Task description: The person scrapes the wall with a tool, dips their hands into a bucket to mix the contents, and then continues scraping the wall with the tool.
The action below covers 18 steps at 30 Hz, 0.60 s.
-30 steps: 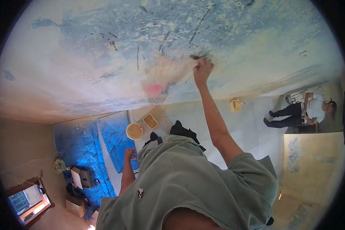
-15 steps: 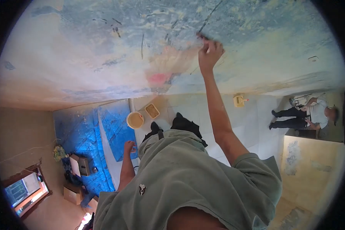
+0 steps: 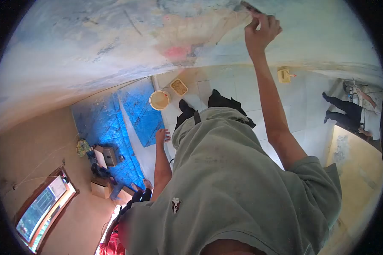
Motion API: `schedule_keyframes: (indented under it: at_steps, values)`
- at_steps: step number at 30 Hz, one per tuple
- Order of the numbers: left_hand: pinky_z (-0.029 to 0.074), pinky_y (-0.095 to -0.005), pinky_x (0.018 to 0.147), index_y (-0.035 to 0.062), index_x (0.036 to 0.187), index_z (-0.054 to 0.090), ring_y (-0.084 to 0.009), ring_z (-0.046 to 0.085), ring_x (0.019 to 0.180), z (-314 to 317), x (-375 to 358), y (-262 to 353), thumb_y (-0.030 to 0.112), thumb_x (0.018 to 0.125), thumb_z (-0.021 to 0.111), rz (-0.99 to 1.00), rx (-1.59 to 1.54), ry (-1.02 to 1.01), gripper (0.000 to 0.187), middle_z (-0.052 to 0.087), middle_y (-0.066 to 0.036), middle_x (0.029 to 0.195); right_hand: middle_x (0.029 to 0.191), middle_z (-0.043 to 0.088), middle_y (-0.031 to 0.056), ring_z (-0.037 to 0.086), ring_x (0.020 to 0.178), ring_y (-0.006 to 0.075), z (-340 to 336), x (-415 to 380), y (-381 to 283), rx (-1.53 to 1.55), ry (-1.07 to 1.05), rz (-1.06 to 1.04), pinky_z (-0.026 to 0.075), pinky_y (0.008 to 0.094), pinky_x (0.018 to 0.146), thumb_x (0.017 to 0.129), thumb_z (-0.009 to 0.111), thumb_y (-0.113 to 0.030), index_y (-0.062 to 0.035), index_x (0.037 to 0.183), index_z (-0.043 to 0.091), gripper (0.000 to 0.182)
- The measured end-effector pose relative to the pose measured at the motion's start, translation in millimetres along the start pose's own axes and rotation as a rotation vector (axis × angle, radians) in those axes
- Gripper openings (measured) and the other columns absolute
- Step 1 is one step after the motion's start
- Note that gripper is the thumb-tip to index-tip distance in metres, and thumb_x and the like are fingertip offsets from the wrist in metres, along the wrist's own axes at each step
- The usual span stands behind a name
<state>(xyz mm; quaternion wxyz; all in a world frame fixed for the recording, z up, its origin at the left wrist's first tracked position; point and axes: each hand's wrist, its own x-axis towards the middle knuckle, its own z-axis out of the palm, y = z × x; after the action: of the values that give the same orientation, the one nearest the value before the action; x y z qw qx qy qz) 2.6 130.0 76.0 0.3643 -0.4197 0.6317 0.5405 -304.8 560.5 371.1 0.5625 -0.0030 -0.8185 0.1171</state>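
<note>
My right hand (image 3: 263, 32) is raised to the mottled blue-white and cream wall (image 3: 225, 38), fingers closed round a thin, dark, flat scraper (image 3: 250, 7). The scraper's edge lies at or close to the wall surface; exact contact cannot be made out. Down at my side hangs my left hand (image 3: 162, 136), its fingers loosely apart and holding nothing. On the floor near my feet stand a round bucket (image 3: 159, 100) and a rectangular tub (image 3: 179, 87) with tan, grainy-looking contents.
A yellow container (image 3: 284, 75) with a red-tipped item sits by the wall. At right stands another person (image 3: 361, 108); someone in red (image 3: 112, 242) is behind at lower left. Blue sheeting (image 3: 102, 123) covers part of the floor, with cardboard boxes (image 3: 101, 188) beside it.
My right hand has moved right and up in the view with the scraper. The camera has shifted, showing more floor and less wall. A person in red has come into view at lower left.
</note>
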Motion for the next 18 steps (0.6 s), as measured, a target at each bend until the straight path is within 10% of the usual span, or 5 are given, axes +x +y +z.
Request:
schedule_keyframes:
  at_steps: [5, 10, 15, 18]
  values:
    - [0.051, -0.0384, 0.055, 0.0047, 0.1, 0.055, -0.0245, 0.059, 0.06, 38.7, -27.5, 8.5, 0.025, 0.08, 0.044, 0.066, -0.013, 0.038, 0.031, 0.061, -0.012, 0.09, 0.081, 0.052, 0.0057, 0.049, 0.09, 0.0265, 45.0, -105.4, 54.2, 0.046, -0.528, -0.091, 0.034, 0.042, 0.077, 0.054, 0.062, -0.005, -0.0129, 0.089, 0.055, 0.036]
    - [0.05, -0.0372, 0.055, 0.0048, 0.101, 0.055, -0.0233, 0.059, 0.061, 74.6, -49.4, 27.5, 0.026, 0.084, 0.042, 0.086, -0.048, 0.08, 0.03, 0.061, -0.011, 0.087, 0.087, 0.051, 0.0063, 0.048, 0.088, 0.0265, -2.4, -80.6, 56.7, 0.209, -0.521, 0.065, 0.034, 0.0414, 0.078, 0.056, 0.06, -0.004, -0.0108, 0.084, 0.055, 0.03]
    - [0.05, -0.0382, 0.056, 0.0052, 0.099, 0.055, -0.0232, 0.059, 0.063, 94.2, -58.3, 13.5, 0.027, 0.085, 0.041, 0.049, -0.027, 0.109, 0.029, 0.061, -0.011, 0.088, 0.077, 0.049, 0.0056, 0.046, 0.072, 0.0263, -2.1, -9.9, 89.1, 0.139, 0.011, 0.135, 0.031, 0.0393, 0.065, 0.053, 0.054, 0.003, -0.0118, 0.072, 0.051, 0.025]
    - [0.05, -0.0397, 0.058, 0.0055, 0.1, 0.054, -0.0245, 0.06, 0.065, 104.1, -69.1, 12.5, 0.026, 0.085, 0.04, 0.002, -0.023, 0.114, 0.029, 0.061, -0.012, 0.09, 0.078, 0.051, 0.0038, 0.047, 0.075, 0.024, 24.3, -77.8, 96.5, 0.165, -0.258, -0.085, 0.032, 0.039, 0.068, 0.054, 0.055, 0.0, -0.0144, 0.079, 0.056, 0.029]
